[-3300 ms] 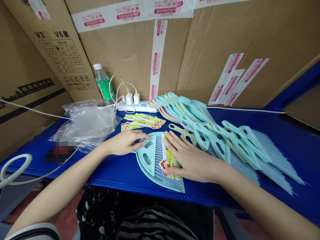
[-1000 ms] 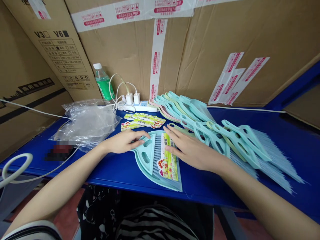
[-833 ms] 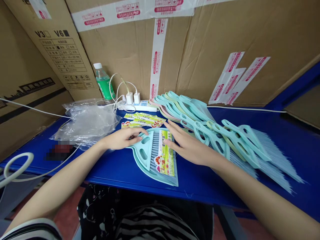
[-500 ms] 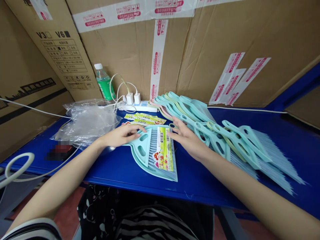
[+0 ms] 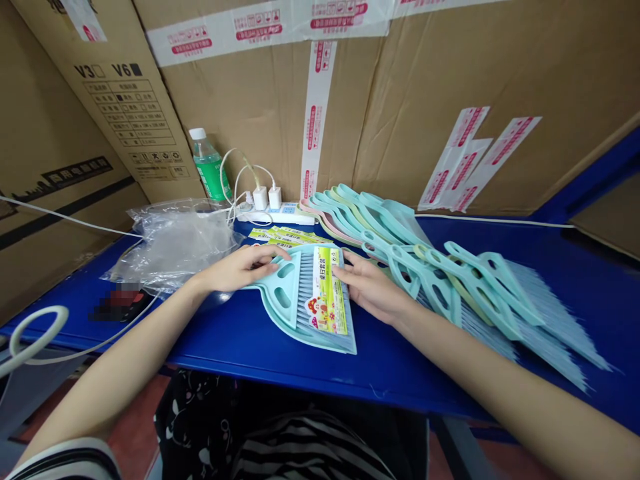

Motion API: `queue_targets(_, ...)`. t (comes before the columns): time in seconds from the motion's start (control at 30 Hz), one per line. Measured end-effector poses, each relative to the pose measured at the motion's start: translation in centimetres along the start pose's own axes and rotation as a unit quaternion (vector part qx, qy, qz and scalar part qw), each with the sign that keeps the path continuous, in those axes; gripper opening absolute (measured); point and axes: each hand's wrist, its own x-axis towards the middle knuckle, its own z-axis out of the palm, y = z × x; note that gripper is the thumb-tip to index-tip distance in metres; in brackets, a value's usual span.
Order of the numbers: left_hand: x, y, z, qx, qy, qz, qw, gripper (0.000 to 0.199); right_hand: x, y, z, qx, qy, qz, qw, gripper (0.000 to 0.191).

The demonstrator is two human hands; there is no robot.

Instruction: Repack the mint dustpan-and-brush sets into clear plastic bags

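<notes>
Grasping the dustpan [image 5: 273, 283], which lay flat on the blue table [image 5: 225, 340], we held its far left end with our left hand [image 5: 245, 268] and its right edge with our right hand [image 5: 371, 290]; the table's near edge ran below, stacked brooms [image 5: 450, 287] just right.

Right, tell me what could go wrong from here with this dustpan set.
The printed card looks merely laid on the bristles of the teal dustpan, so it could slip as the left hand and right hand shift the set. The right forearm lies close to the fanned stack of dustpans, which it might knock. The water bottle beside the power strip could wet its plugged-in chargers if tipped.
</notes>
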Motion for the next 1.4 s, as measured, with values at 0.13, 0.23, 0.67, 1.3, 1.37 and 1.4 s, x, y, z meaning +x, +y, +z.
queue_targets(0.13, 0.0, 0.0, 0.0, -0.004, -0.003, 0.000, 1.000, 0.020, 0.4, 0.5, -0.6, 0.006, -0.015, -0.009, 1.000, 0.038)
queue_targets(0.23, 0.0, -0.1, 0.0, -0.003, -0.006, 0.007, 1.000, 0.019, 0.7, 0.9, -1.0, -0.002, -0.032, -0.015, 0.999, 0.032)
queue_targets(0.67, 0.0, 0.0, 0.3, 0.003, 0.000, 0.002, 1.000, 0.019, 1.0, 1.2, -1.3, 0.005, -0.050, -0.007, 0.999, 0.027)
queue_targets(1.3, -0.1, 1.0, -1.0, 0.328, 0.136, -0.183, 0.917, 0.037, 0.4, 0.9, -0.8, 0.000, -0.022, -0.009, 1.000, 0.041)
queue_targets(1.37, -0.3, 1.3, -1.6, 0.392, 0.180, -0.281, 0.857, 0.037, 0.4, 0.9, -0.8, -0.001, -0.033, -0.015, 0.999, 0.047)
queue_targets(1.4, -0.5, 1.4, -1.9, 0.409, 0.191, -0.322, 0.832, 0.037, 0.4, 0.9, -0.8, -0.002, -0.035, -0.017, 0.999, 0.051)
